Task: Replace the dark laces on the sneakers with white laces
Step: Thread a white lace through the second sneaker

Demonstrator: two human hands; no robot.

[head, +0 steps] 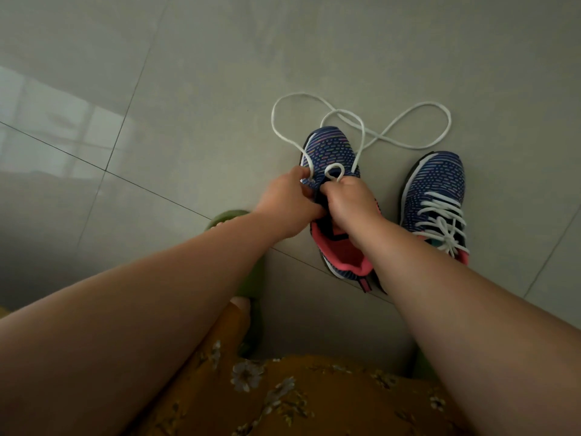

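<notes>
At frame centre, both hands work on a blue knit sneaker standing on the grey tiled floor, its long axis vertical in frame, toe toward the top. The left hand pinches one strand of the white lace; the right hand grips a small loop. A second sneaker, already white-laced, stands just right, toe also up.

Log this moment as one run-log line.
phase: lacing second sneaker | left hand: pinches white lace | right hand: pinches lace loop | other sneaker: laced white, tied
</notes>
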